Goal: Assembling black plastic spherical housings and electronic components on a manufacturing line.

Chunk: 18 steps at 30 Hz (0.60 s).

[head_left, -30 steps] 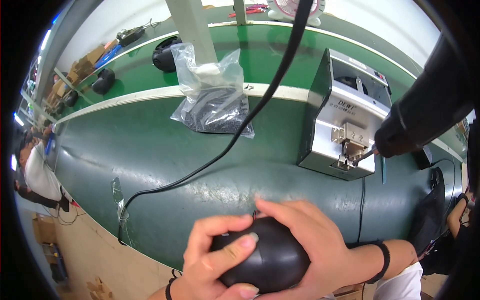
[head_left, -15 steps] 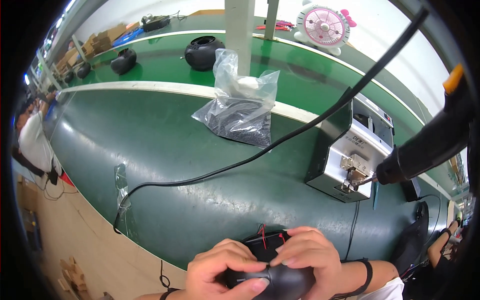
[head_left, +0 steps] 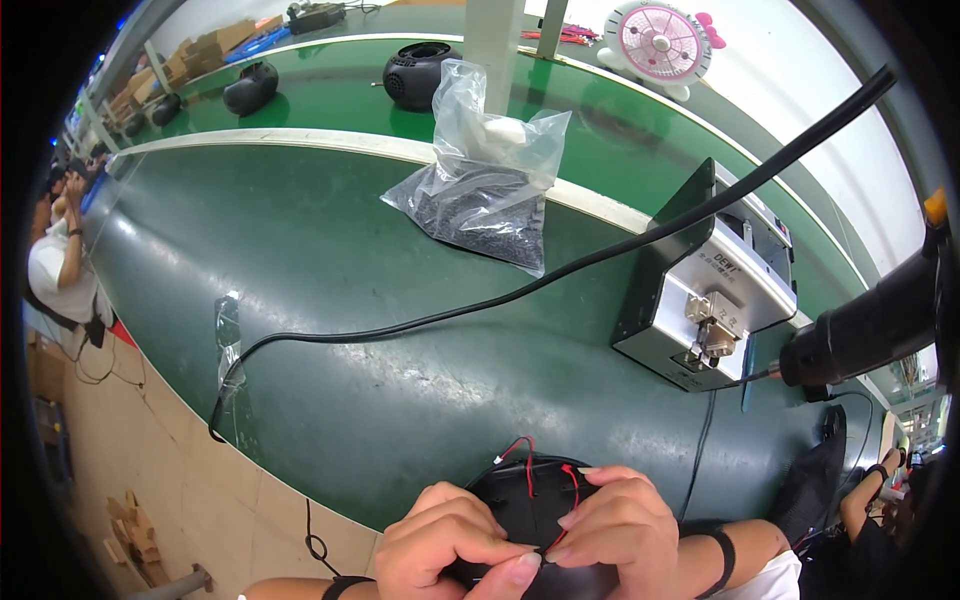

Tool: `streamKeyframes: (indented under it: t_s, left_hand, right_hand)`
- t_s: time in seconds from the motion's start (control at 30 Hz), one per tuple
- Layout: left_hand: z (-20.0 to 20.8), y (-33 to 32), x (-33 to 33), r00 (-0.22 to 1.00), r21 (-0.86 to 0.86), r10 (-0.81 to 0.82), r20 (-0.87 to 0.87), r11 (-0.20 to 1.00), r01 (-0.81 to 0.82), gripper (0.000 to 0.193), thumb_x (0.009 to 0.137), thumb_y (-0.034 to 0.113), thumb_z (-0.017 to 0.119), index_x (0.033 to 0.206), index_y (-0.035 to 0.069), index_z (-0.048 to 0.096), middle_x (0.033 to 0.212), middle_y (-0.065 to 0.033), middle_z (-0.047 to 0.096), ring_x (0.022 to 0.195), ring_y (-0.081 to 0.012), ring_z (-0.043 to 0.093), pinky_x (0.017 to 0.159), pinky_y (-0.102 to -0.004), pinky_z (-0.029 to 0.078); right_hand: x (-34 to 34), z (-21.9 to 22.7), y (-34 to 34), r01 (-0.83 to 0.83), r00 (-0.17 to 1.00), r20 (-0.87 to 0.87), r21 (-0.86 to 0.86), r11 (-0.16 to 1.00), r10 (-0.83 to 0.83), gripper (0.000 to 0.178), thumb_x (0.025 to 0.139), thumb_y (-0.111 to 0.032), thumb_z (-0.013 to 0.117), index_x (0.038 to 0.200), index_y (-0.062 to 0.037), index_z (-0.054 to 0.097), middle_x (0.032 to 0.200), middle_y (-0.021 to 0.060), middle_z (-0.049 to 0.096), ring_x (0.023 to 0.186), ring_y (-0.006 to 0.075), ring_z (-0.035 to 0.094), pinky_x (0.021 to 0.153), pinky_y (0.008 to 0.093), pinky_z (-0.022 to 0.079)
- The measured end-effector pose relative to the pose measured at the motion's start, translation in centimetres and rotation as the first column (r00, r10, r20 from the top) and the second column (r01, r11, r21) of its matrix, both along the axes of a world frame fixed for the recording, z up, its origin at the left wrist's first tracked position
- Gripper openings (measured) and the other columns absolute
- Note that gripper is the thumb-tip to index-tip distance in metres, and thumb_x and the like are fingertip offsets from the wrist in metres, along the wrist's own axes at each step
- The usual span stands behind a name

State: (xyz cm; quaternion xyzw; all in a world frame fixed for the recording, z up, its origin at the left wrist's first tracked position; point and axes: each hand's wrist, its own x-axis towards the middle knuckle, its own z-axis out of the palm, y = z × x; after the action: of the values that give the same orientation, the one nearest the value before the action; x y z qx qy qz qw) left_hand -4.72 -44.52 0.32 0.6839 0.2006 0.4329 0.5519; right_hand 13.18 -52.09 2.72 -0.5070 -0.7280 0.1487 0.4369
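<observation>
Head view: black shell [head_left: 512, 500], bottom centre of frame, with red wires [head_left: 531, 470].
Left hand [head_left: 450, 540]: curled over the shell; cannot tell what it grips.
Right hand [head_left: 622, 528]: fingertips beside the left's; cannot tell its grip.

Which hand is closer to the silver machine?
The right hand: it is below the silver machine in the picture, slightly left. The left hand is also below, but farther left.
</observation>
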Motion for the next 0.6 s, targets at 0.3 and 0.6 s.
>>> streamKeyframes:
  t_s: [0.3,0.6]
  left_hand:
    - [0.2,-0.5,-0.1,0.999,0.020,0.051,-0.017,0.999,-0.050,0.012,0.086,0.002,0.072,0.082,0.002,0.060,0.073,-0.0081,0.057,0.066,-0.0192,0.052,0.062,-0.0310,0.041]
    - [-1.5,-0.2,-1.2,0.990,0.134,-0.091,-0.104,0.985,0.104,0.025,0.095,0.018,0.066,0.108,0.000,0.055,0.089,-0.0135,0.063,0.081,-0.0163,0.057,0.076,-0.0310,0.048]
  right_hand:
    - [0.1,-0.4,0.1,-0.071,0.997,-0.011,0.031,0.997,0.071,0.061,0.058,-0.034,0.091,0.103,-0.0082,0.060,0.084,0.0087,0.060,0.076,0.0277,0.062,0.084,0.0500,0.050]
    - [0.6,-0.5,0.2,-0.058,0.993,-0.104,0.016,0.998,0.059,0.030,0.077,-0.027,0.077,0.094,-0.0065,0.064,0.085,0.0098,0.060,0.076,0.0286,0.061,0.087,0.0501,0.049]
